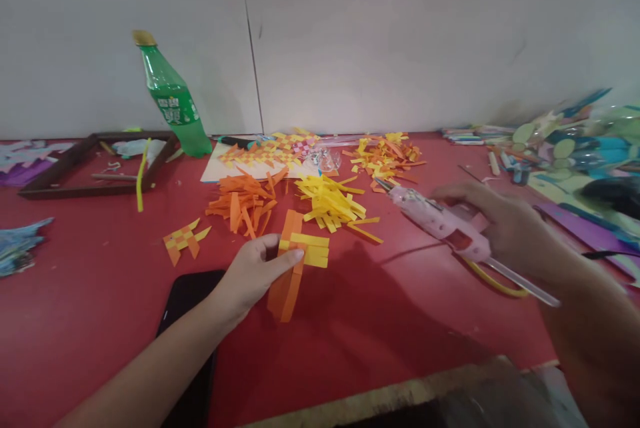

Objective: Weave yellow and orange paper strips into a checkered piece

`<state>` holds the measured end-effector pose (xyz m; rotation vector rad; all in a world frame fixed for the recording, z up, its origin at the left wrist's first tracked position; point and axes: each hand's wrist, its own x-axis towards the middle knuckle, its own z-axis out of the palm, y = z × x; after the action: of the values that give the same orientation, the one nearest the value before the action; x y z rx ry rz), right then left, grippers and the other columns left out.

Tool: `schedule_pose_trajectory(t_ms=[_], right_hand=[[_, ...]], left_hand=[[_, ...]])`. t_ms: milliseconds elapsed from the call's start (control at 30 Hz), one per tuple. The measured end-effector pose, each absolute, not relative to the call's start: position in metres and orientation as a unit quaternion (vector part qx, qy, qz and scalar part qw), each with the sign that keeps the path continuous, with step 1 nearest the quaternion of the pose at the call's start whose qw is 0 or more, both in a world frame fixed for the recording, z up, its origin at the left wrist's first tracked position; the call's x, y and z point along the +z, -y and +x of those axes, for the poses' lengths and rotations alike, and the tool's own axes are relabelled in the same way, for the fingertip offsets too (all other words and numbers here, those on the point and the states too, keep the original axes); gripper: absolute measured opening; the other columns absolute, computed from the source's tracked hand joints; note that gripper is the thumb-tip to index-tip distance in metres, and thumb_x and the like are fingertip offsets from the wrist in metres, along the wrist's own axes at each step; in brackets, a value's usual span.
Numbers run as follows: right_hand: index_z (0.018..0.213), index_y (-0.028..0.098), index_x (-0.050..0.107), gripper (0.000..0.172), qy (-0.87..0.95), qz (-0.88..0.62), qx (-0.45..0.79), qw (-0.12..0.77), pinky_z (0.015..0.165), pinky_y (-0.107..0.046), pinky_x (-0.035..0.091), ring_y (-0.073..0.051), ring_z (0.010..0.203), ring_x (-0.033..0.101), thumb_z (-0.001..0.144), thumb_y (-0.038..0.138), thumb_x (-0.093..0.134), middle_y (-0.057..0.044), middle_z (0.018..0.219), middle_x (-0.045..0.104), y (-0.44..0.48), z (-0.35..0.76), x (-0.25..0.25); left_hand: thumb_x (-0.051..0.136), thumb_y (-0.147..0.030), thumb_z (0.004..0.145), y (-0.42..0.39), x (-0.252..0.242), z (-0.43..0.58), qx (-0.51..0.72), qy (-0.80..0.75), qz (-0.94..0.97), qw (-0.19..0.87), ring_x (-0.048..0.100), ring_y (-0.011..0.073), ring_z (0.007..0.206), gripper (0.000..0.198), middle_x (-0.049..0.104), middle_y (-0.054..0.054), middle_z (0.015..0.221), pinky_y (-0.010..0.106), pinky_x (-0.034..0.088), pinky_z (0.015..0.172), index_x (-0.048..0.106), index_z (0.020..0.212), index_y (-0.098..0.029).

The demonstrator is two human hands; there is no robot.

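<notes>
Between the thumb and fingers of my left hand is a partly woven piece of orange and yellow paper strips. Its orange ends hang down and its yellow ends point right. My right hand is wrapped round a pink hot glue gun, whose nozzle points up and left; a clear glue stick sticks out of its back. Beyond my left hand lie a pile of orange strips and a pile of yellow strips. A finished-looking woven paper fish rests to the left.
A black phone lies under my left forearm. At the back left stand a green bottle and a dark wooden frame. Woven pieces on a sheet and a mixed strip pile are near the wall. Craft clutter fills the right.
</notes>
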<state>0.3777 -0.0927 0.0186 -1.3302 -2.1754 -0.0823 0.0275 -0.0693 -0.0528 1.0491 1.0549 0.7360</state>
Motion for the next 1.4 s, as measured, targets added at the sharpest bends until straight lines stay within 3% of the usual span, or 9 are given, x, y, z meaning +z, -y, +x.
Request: schedule_pose_trajectory(t_ms=[267, 467, 967, 1267, 1400], right_hand=[[0.108, 0.022, 0.056, 0.027, 0.870, -0.371, 0.015, 0.324, 0.060, -0.029, 0.049, -0.019, 0.070, 0.065, 0.083, 0.031, 0.059, -0.007, 0.085, 0.068, 0.082, 0.303, -0.024], [0.101, 0.024, 0.056, 0.020, 0.864, -0.378, 0.045, 0.331, 0.056, -0.030, 0.047, -0.019, 0.064, 0.064, 0.085, 0.035, 0.053, -0.007, 0.080, 0.068, 0.089, 0.299, -0.047], [0.093, 0.023, 0.054, 0.014, 0.865, -0.381, 0.050, 0.322, 0.052, -0.028, 0.040, -0.016, 0.057, 0.057, 0.083, 0.032, 0.052, -0.004, 0.072, 0.063, 0.089, 0.297, -0.051], [0.091, 0.022, 0.053, 0.016, 0.868, -0.374, 0.037, 0.325, 0.050, -0.028, 0.038, -0.016, 0.054, 0.054, 0.079, 0.031, 0.052, -0.003, 0.069, 0.062, 0.089, 0.297, -0.049], [0.089, 0.023, 0.052, 0.013, 0.867, -0.378, 0.031, 0.322, 0.050, -0.028, 0.038, -0.016, 0.053, 0.053, 0.080, 0.032, 0.051, -0.003, 0.067, 0.061, 0.089, 0.297, -0.049]], left_hand=[[0.073, -0.043, 0.076, 0.068, -0.048, 0.031, 0.336, -0.485, 0.537, 0.603, 0.065, 0.0182, 0.076, 0.028, 0.071, 0.002, 0.080, 0.025, 0.047, 0.063, 0.066, 0.083, -0.016], [0.068, -0.041, 0.081, 0.068, -0.051, 0.033, 0.313, -0.472, 0.569, 0.596, 0.067, 0.0246, 0.094, 0.028, 0.074, 0.006, 0.099, 0.030, 0.051, 0.076, 0.067, 0.096, -0.018], [0.065, -0.036, 0.083, 0.069, -0.047, 0.033, 0.308, -0.476, 0.603, 0.562, 0.066, 0.0235, 0.093, 0.021, 0.073, 0.005, 0.099, 0.030, 0.050, 0.078, 0.066, 0.096, -0.019], [0.066, -0.034, 0.080, 0.071, -0.042, 0.035, 0.301, -0.506, 0.636, 0.498, 0.062, 0.0184, 0.074, 0.016, 0.068, 0.001, 0.080, 0.024, 0.043, 0.060, 0.060, 0.077, -0.020], [0.067, -0.033, 0.079, 0.071, -0.042, 0.035, 0.306, -0.506, 0.630, 0.503, 0.061, 0.0180, 0.071, 0.014, 0.068, 0.000, 0.080, 0.024, 0.041, 0.057, 0.061, 0.078, -0.020]])
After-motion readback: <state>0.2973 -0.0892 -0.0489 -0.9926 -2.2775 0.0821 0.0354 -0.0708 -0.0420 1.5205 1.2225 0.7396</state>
